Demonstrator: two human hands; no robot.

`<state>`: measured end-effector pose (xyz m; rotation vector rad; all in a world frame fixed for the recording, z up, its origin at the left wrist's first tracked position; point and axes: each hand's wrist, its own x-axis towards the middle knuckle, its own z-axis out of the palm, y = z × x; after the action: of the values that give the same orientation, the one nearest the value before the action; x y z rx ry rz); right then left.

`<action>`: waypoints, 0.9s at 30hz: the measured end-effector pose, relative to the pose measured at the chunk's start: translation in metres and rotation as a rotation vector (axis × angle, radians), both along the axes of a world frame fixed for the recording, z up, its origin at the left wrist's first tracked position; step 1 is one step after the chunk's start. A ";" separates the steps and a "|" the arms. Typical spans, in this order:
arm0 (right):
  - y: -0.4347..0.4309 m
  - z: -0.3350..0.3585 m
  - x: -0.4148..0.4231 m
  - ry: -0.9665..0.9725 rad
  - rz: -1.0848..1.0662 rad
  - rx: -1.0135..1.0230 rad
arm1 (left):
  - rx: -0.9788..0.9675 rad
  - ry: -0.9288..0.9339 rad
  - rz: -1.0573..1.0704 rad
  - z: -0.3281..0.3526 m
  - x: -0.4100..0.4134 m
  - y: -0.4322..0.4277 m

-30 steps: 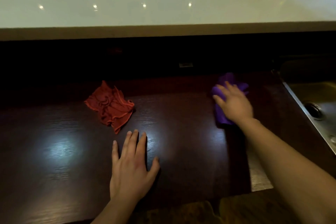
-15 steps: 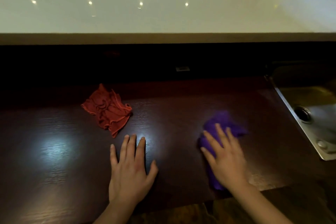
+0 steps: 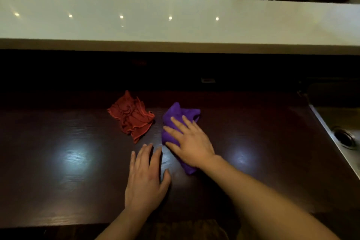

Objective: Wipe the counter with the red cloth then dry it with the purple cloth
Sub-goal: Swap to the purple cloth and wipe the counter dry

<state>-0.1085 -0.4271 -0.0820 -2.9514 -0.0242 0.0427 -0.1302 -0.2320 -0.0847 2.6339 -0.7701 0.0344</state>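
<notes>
Right hand fingers spread flat on purple cloth; left hand flat on counter

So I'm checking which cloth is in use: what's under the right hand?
The right hand lies flat on the purple cloth, which sticks out past the fingertips and beside the wrist. The part beneath the palm is hidden. The red cloth lies apart, untouched.
</notes>
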 end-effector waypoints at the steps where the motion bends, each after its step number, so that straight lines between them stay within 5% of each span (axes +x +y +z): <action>1: -0.011 0.001 0.004 0.000 0.033 -0.012 | -0.026 0.002 0.018 0.002 0.001 0.001; 7: -0.020 0.002 0.102 0.040 -0.260 0.007 | 0.077 0.007 0.195 0.014 0.027 0.040; 10: -0.008 0.002 0.119 0.009 -0.179 -0.003 | 0.161 0.041 0.255 0.014 0.041 0.078; 15: -0.013 0.006 0.045 0.002 0.189 -0.004 | 0.212 0.084 0.257 0.009 0.039 0.110; 20: 0.003 -0.004 -0.062 -0.121 0.106 0.024 | 0.255 0.089 0.256 0.004 0.040 0.110; 27: 0.094 0.001 -0.055 -0.080 0.163 0.049 | 0.287 0.121 0.251 0.006 0.040 0.110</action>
<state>-0.1633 -0.3327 -0.0808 -2.8932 -0.2728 -0.0526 -0.0900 -0.1223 -0.0783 2.9571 -0.4263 -0.1775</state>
